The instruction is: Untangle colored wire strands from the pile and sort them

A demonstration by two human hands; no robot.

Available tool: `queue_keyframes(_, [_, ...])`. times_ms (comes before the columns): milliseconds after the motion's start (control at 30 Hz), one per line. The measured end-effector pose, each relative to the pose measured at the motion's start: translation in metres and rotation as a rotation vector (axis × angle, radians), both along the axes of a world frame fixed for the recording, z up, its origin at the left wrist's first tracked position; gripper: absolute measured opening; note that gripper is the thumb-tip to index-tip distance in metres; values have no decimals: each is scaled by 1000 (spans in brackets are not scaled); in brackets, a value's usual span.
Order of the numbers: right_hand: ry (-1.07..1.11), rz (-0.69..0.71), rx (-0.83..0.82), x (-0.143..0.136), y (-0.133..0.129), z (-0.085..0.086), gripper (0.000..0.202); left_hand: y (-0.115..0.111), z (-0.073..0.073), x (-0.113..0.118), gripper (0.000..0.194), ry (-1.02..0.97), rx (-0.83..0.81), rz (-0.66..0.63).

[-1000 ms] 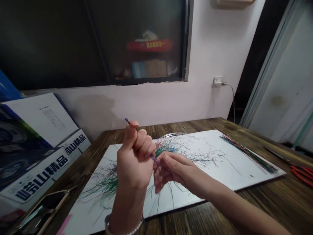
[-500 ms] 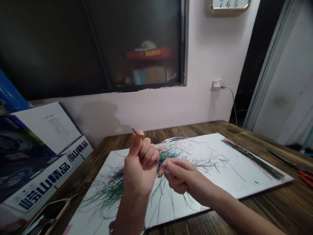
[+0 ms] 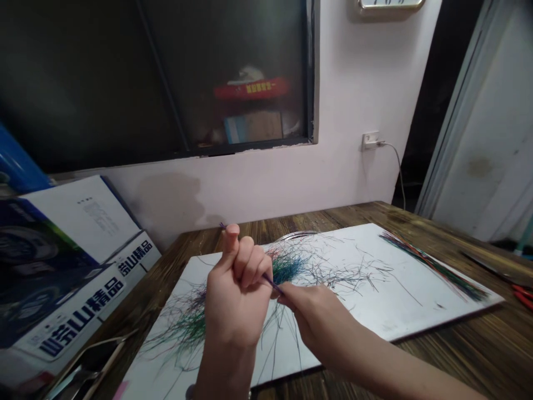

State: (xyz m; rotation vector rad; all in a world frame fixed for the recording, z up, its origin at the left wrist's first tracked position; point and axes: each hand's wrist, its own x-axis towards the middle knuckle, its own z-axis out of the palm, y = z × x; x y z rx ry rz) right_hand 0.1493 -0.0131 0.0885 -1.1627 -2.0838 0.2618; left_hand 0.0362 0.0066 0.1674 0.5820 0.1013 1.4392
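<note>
My left hand [image 3: 244, 272] is raised over the white board, its fingers curled round several thin purple wires [image 3: 271, 282]. One end of the wires sticks up past the thumb and forefinger. On the other side of the fist, my right hand [image 3: 310, 305] pinches the same wires where they come out low on the right. Its fingertips are partly hidden behind the back of the hand. Beneath and behind both hands lies a loose tangle of coloured wires [image 3: 287, 269], blue, green and reddish.
The white board [image 3: 345, 322] rests on a wooden table [image 3: 441, 355]. A straight bundle of wires [image 3: 433, 266] lies along its right side. Red-handled pliers or scissors [image 3: 523, 296] are at the right edge. Printed boxes [image 3: 83, 300] stand at the left, near a metal tool [image 3: 79, 380].
My right hand has rolled over and dropped slightly, turning its back upward while gripping the wires. My left hand has shifted a little left and still holds them.
</note>
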Motion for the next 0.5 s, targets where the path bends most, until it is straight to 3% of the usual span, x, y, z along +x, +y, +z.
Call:
queue_keyframes(67, [-86, -45, -5, -2, -5, 0, 28, 2, -1, -1, 37, 16, 1, -7])
queue_keyframes(167, [-64, 52, -50, -2, -13, 5, 26, 8, -1, -4, 37, 35, -2, -5])
queue_keyframes(267, [131, 181, -120, 2, -16, 11, 24, 10, 0, -6, 39, 42, -2, -14])
queue_keyframes(433, [483, 83, -165, 13, 2, 12, 26, -1, 2, -1, 40, 31, 17, -22])
queue_keyframes(500, [614, 132, -247, 19, 10, 13, 28, -5, 2, 2, 38, 49, 13, -36])
